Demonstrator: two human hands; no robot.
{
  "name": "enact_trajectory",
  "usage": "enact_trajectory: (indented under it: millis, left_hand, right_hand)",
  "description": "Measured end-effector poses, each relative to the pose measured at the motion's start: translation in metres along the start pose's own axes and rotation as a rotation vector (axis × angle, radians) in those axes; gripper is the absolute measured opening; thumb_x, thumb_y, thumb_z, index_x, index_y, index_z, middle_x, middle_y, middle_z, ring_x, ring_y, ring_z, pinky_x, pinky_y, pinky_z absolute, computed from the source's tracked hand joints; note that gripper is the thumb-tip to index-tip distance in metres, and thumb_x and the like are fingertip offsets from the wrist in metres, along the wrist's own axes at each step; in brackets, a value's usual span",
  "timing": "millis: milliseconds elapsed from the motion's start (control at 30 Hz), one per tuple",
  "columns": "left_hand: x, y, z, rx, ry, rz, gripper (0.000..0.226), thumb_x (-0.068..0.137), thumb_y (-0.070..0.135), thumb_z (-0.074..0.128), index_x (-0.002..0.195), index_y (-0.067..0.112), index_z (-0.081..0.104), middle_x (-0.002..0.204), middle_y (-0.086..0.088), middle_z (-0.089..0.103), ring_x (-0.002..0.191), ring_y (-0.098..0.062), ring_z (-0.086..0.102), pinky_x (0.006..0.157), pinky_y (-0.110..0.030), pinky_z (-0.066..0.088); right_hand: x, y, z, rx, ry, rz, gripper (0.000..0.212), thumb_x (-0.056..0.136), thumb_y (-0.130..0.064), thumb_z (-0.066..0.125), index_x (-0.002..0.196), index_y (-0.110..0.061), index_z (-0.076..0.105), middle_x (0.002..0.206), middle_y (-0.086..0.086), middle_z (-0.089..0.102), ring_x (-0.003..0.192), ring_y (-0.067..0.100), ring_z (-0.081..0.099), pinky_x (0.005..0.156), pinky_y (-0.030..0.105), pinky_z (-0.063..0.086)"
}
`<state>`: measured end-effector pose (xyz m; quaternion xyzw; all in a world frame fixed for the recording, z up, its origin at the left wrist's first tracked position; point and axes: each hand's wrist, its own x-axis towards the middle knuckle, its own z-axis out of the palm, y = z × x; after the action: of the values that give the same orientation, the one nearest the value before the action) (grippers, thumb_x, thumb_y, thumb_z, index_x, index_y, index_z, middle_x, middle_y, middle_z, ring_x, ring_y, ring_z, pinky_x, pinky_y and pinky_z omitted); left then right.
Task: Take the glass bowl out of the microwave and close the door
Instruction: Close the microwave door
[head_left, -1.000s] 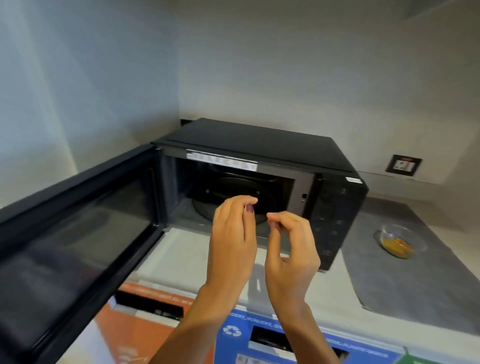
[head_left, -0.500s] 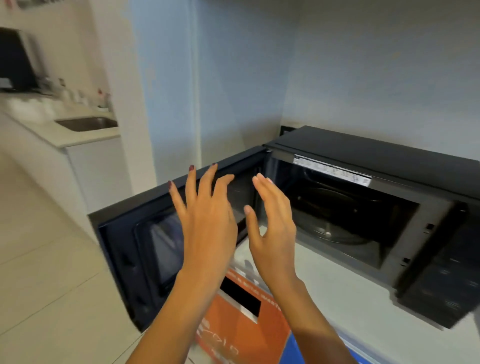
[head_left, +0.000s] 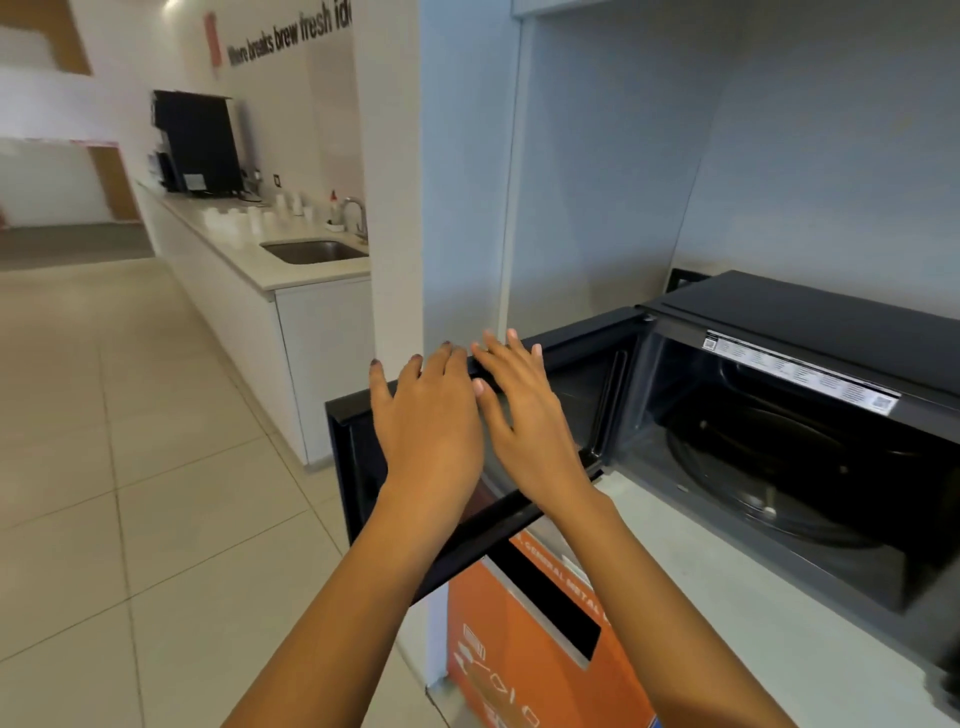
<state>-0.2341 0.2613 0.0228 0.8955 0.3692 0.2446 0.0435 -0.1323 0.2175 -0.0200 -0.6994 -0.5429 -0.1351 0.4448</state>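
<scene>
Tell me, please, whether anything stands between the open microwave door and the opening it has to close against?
Nothing visible does. The door stands swung wide, with the left hand and right hand spread at its top edge. The microwave cavity shows only its turntable, and the white counter in front of it is bare.

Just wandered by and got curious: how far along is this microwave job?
The microwave cavity holds only its turntable, so the bowl looks already out. Both open hands, left hand and right hand, are at the open door. Swinging it shut remains.
</scene>
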Motion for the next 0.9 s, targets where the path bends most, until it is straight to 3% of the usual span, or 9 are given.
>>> enact_trajectory:
  millis: [100,167,200,333,500,600,700,767,900]
  left_hand:
    - [0.006,-0.004,-0.006,-0.033,0.005,0.053,0.038,0.1,0.018,0.037,0.136,0.02,0.046,0.135,-0.006,0.055,0.12,-0.028,0.052,0.098,-0.039,0.037]
    - [0.013,-0.006,-0.015,-0.111,-0.03,0.065,0.032,0.1,0.025,0.039,0.124,0.019,0.059,0.118,-0.011,0.065,0.105,-0.032,0.059,0.081,-0.039,0.046]
    - [0.015,-0.007,-0.019,-0.165,-0.059,0.07,0.031,0.099,0.029,0.042,0.12,0.019,0.062,0.114,-0.013,0.067,0.103,-0.032,0.06,0.081,-0.039,0.049]
    - [0.015,-0.008,-0.025,-0.381,-0.181,0.115,0.026,0.091,0.035,0.059,0.111,0.022,0.068,0.112,-0.005,0.07,0.101,-0.024,0.062,0.083,-0.034,0.049]
    - [0.012,0.003,-0.018,-0.549,-0.257,0.171,0.023,0.084,0.039,0.067,0.101,0.023,0.068,0.101,0.005,0.069,0.083,-0.009,0.056,0.06,-0.011,0.034]
    - [0.012,0.017,-0.014,-0.6,-0.37,0.22,0.031,0.083,0.045,0.065,0.108,0.025,0.067,0.104,0.007,0.068,0.086,-0.01,0.058,0.064,-0.014,0.039]
    - [0.009,0.035,-0.008,-0.655,-0.49,0.295,0.046,0.086,0.048,0.059,0.127,0.027,0.058,0.123,0.007,0.065,0.107,-0.017,0.06,0.091,-0.033,0.05]
    - [0.005,0.048,0.0,-0.714,-0.546,0.352,0.055,0.088,0.048,0.057,0.138,0.029,0.047,0.14,0.007,0.054,0.125,-0.017,0.052,0.105,-0.041,0.044]
    - [-0.002,0.081,0.017,-0.841,-0.633,0.442,0.069,0.087,0.048,0.057,0.147,0.03,0.029,0.159,0.011,0.018,0.144,-0.012,0.024,0.111,-0.028,0.021]
  right_hand:
    - [-0.001,-0.001,-0.002,0.067,0.052,0.01,0.032,0.1,-0.015,0.047,0.128,-0.006,0.057,0.134,0.008,0.058,0.14,0.02,0.035,0.123,0.035,0.006]
    - [-0.002,0.0,-0.007,0.106,0.121,0.014,0.025,0.099,-0.014,0.049,0.116,-0.007,0.065,0.121,0.005,0.066,0.127,0.016,0.05,0.122,0.039,0.014]
    - [-0.002,0.0,-0.011,0.122,0.148,0.02,0.022,0.098,-0.014,0.051,0.11,-0.007,0.068,0.114,0.004,0.068,0.119,0.012,0.055,0.121,0.039,0.017]
    - [-0.007,0.002,-0.03,0.155,0.175,0.06,0.019,0.096,-0.016,0.055,0.099,-0.011,0.073,0.101,-0.005,0.072,0.1,-0.011,0.057,0.12,0.029,0.021]
    - [-0.021,0.0,-0.063,0.221,0.124,0.18,0.015,0.091,-0.02,0.064,0.098,-0.016,0.077,0.103,-0.007,0.075,0.11,-0.002,0.061,0.117,0.033,0.03]
    - [-0.028,-0.004,-0.092,0.264,0.046,0.302,0.015,0.085,-0.025,0.07,0.096,-0.019,0.078,0.105,-0.007,0.075,0.116,-0.002,0.058,0.111,0.035,0.04]
    - [-0.037,-0.007,-0.122,0.227,-0.065,0.401,0.021,0.085,-0.019,0.069,0.106,-0.018,0.075,0.113,-0.007,0.072,0.123,-0.002,0.052,0.11,0.032,0.042]
    - [-0.044,-0.01,-0.138,0.17,-0.101,0.458,0.024,0.087,-0.016,0.067,0.11,-0.019,0.072,0.118,-0.007,0.071,0.124,-0.004,0.051,0.11,0.029,0.041]
    - [-0.058,-0.016,-0.172,-0.015,-0.106,0.543,0.029,0.088,-0.014,0.065,0.115,-0.024,0.07,0.122,-0.012,0.068,0.118,-0.002,0.056,0.105,0.025,0.044]
